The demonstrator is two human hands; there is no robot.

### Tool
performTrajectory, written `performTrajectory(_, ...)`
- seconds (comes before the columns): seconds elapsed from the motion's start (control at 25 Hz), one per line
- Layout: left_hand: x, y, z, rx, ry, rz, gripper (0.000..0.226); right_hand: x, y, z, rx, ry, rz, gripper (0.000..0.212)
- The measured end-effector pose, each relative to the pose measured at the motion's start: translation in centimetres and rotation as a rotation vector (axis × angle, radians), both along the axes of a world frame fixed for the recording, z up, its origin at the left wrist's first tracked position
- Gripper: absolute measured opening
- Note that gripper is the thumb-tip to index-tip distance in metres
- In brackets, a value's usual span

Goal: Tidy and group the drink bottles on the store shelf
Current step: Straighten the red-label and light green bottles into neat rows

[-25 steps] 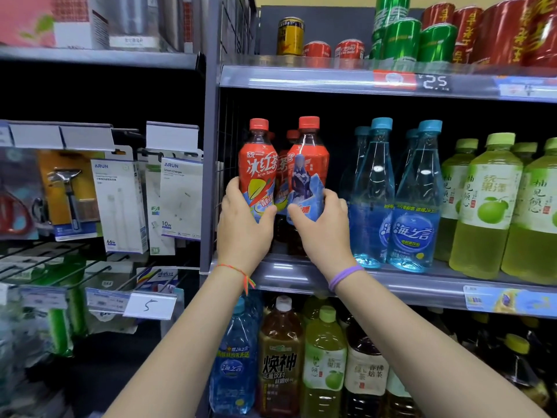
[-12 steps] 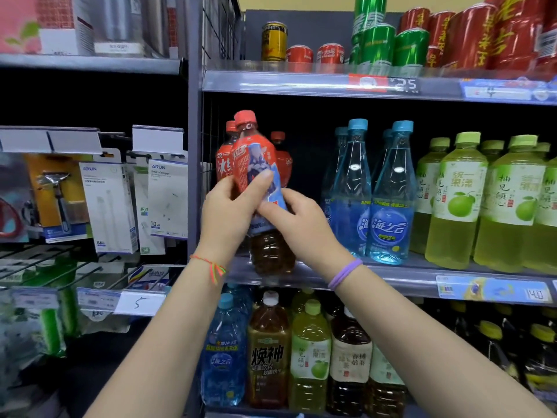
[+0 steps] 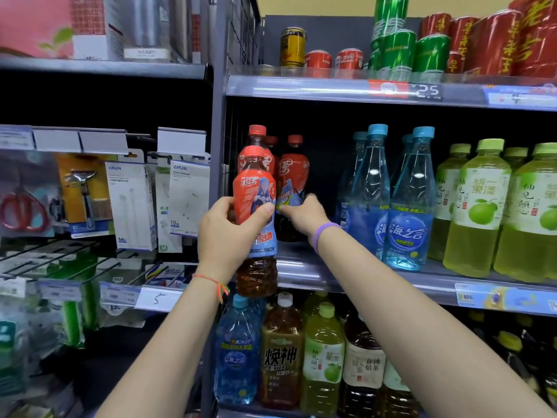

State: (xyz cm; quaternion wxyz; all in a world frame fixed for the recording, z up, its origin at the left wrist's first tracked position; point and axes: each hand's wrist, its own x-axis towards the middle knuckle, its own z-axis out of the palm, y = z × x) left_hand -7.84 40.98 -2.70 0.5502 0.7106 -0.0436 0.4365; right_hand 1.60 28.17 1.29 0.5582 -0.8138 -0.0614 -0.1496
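While our left hand [image 3: 226,233] grips the full, rigid red-labelled tea bottle [image 3: 256,224] at its waist, lifted just in front of the shelf edge [image 3: 361,276], our right hand [image 3: 304,215] touches a shelved red bottle [image 3: 292,182]; we judge the glossy sleeve slippery.
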Motion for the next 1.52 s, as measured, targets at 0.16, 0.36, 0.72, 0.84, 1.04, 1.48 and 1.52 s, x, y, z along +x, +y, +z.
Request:
performTrajectory(0.16, 0.1, 0.7, -0.6, -0.001, -0.031, -0.006, 0.032, 1.0, -0.3, -0.5, 0.014, -0.016, 0.023, 0.053)
performTrajectory(0.36, 0.3, 0.8, -0.6, 0.033, -0.021, -0.003, 0.03, 0.2, -0.5, -0.6, 0.135, 0.023, 0.202, 0.013)
performTrajectory(0.72, 0.5, 1.1, -0.6, 0.047, -0.032, -0.031, 0.047, 0.5, 1.0, -0.5, 0.207, 0.07, 0.264, 0.033)
performTrajectory(0.84, 0.4, 1.0, -0.6, 0.058, -0.031, -0.045, 0.048, 0.9, 1.3, -0.4, 0.198, 0.081, 0.266, 0.031)
performTrajectory(1.04, 0.5, 1.0, -0.9, 0.04, -0.036, -0.077, 0.054, 3.6, 1.3, -0.2, 0.058, -0.025, 0.014, 0.02)
performTrajectory(1.48, 0.9, 1.6, -0.8, -0.046, -0.055, -0.185, 0.053, 8.0, 3.0, 0.8, 0.07, 0.101, 0.284, 0.048)
performTrajectory(1.52, 1.0, 1.6, -0.8, -0.048, -0.057, -0.184, 0.053, 8.0, 3.0, 0.8, 0.083, 0.118, 0.301, 0.046)
